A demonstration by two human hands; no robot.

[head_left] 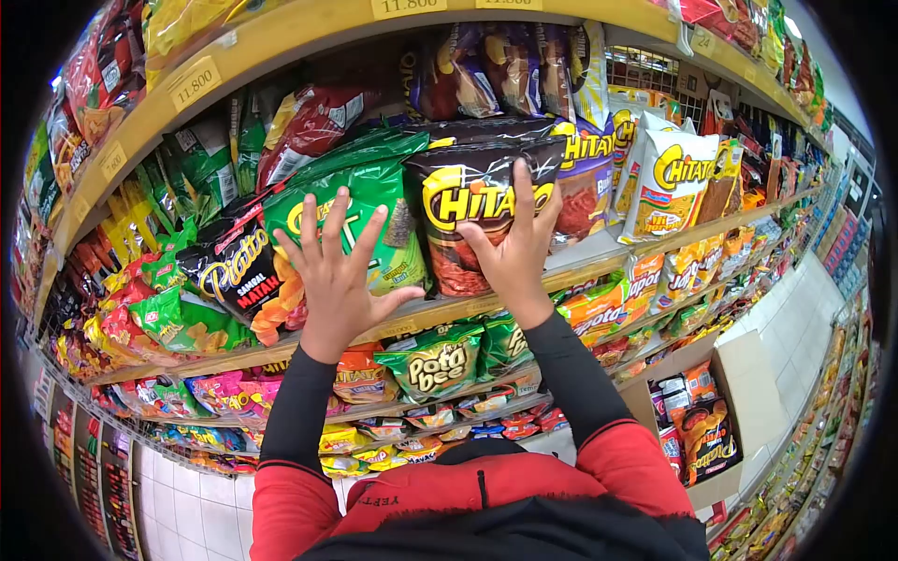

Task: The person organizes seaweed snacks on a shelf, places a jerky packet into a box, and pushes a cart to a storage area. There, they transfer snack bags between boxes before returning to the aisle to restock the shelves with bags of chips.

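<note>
My left hand [339, 271] is spread flat against a green chip bag [398, 210] on the shelf, fingers apart. My right hand [519, 248] lies over the front of a black Chitato bag [449, 252], its thumb stretched out to the left and its fingers pointing up. Both bags stand upright side by side. Left of them leans a black Piattos bag [229, 271] marked Sambal Matah. To the right of my right hand stand a purple-and-brown Chitato bag [587, 187] and a white-and-yellow Chitato bag [669, 182].
Below runs a shelf with green Pota Bee bags [430, 365] and orange Japota bags [599, 309]. An open cardboard box [753, 374] holding chip bags sits on the floor at the right. Overhead, a yellow shelf edge [281, 47] carries price tags.
</note>
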